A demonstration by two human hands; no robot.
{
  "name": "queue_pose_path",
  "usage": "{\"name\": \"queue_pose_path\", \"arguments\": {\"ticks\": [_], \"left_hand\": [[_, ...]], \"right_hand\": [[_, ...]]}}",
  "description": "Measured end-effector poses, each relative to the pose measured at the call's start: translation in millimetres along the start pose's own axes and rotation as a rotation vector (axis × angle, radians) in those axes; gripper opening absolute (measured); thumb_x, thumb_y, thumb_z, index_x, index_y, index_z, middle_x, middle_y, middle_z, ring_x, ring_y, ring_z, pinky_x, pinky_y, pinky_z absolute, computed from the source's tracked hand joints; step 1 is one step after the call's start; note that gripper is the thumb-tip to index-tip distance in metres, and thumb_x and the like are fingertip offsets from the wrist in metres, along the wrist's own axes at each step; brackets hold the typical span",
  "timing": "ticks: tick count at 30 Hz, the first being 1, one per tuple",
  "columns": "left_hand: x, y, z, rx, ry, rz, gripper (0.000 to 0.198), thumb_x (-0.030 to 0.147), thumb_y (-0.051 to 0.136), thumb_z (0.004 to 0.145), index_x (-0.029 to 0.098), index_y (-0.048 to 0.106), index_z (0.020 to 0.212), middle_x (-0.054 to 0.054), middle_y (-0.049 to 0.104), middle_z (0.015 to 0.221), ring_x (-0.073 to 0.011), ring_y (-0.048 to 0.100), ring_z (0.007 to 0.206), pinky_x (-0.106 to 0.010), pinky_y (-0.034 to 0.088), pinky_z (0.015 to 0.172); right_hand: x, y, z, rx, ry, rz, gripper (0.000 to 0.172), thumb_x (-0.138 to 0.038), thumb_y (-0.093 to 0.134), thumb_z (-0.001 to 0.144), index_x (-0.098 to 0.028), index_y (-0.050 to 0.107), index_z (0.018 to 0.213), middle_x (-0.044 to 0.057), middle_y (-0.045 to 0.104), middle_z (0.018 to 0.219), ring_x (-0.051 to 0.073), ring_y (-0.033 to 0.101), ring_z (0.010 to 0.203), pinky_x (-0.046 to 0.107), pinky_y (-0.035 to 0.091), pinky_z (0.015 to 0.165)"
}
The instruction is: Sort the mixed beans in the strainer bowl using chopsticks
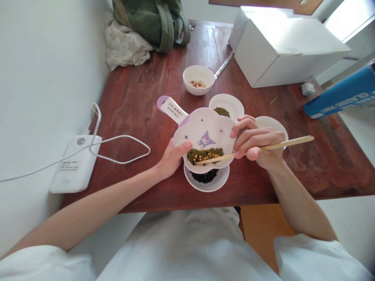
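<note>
Two hands, one left hand (172,159) and one right hand (259,142); one handled dish (205,121); at least one chopstick (287,143). Four white bowls (198,91) on the worktop (134,105), one near its front edge. At the far-left corner, one green bag (146,25) and one cloth (124,45); toward the far-right corner, one box (272,54) and one plug (308,89). By the left edge, one power bank (75,168).

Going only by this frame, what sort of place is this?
Probably a room in a home, hedged: a wooden table against a plain wall, with a green backpack and a white power bank on it.
</note>
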State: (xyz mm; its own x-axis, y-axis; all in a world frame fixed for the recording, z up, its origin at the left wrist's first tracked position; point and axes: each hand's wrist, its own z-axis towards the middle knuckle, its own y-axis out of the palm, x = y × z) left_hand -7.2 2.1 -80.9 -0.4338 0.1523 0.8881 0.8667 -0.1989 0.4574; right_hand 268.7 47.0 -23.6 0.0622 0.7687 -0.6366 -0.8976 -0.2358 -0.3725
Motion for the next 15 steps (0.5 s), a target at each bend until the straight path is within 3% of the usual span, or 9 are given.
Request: {"name": "queue_pose_path", "arguments": {"ticks": [7,15], "left_hand": [[-3.2,-2.5,-0.6,0.016,-0.005,0.008,0.077,0.084,0.094,0.088,0.021,0.091,0.132,-0.016,0.093,0.137,-0.0502,0.081,0.146,-0.066,0.061,0.133],[-3.4,-2.6,-0.4,0.005,0.003,0.005,0.073,0.082,0.093,0.089,0.021,0.092,0.13,-0.015,0.094,0.137,-0.049,0.082,0.144,-0.065,0.062,0.132]], "right_hand": [[3.9,-3.8,-5.9,0.082,0.039,0.034,0.056,-0.073,0.08,0.107,-0.035,0.088,0.067,-0.001,0.077,0.057,0.028,0.078,0.077,0.056,0.06,0.109],[-0.7,-4.9,-1.8,0.058,0.026,0.044,0.054,-0.069,0.082,0.108,-0.033,0.087,0.068,-0.001,0.079,0.06,0.027,0.078,0.077,0.054,0.059,0.106]]}}
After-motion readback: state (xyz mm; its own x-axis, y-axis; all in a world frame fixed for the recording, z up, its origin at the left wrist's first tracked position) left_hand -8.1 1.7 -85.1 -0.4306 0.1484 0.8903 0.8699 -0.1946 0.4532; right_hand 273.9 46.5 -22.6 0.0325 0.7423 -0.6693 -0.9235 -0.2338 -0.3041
